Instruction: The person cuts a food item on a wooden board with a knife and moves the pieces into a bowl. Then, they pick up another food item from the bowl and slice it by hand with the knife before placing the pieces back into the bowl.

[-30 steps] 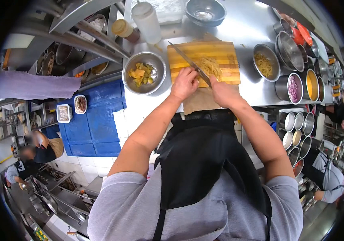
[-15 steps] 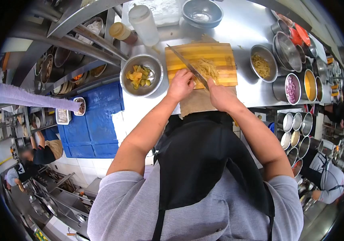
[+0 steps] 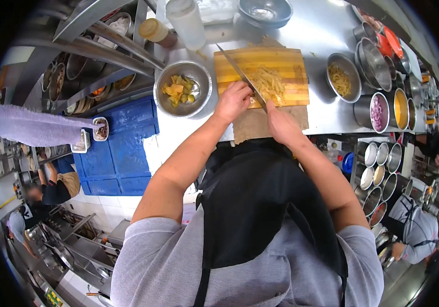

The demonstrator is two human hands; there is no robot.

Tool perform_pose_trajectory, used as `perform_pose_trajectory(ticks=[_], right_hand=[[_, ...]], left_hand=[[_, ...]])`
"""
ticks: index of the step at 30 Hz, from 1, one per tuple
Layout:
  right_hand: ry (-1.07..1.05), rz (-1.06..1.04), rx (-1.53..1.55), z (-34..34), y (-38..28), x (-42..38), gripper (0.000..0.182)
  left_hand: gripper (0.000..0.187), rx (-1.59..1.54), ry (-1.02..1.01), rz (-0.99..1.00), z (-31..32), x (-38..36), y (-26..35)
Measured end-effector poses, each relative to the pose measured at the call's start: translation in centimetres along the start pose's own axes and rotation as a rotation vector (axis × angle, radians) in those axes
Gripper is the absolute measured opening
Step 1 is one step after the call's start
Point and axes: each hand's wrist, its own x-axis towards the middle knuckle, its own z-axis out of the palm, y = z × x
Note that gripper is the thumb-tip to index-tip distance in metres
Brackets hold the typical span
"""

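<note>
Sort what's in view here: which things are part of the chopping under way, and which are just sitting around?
In use: left hand, right hand, knife, shredded food, cutting board.

Lying about: bowl of yellow-green pieces, squeeze bottle, empty bowl, tub of chopped red onion.

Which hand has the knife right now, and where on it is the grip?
The right hand holds the knife by its handle, which the fist hides. The blade lies across the cutting board. The left hand rests on the blade's back, holding nothing.
</note>
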Motion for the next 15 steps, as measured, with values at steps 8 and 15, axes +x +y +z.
perform_pose_trajectory(ticks=[8,15], right_hand=[[-0.103,0.045,-0.103,-0.1,-0.9,-1.1,0.024],[-0.151,0.04,-0.134,-3.3,-2.3,-1.1,0.024]], left_hand=[[0.013,0.04,0.073,0.004,0.7,-0.4,-0.4],[0.009,0.033,0.086,-0.02,0.9,-0.2,-0.5]])
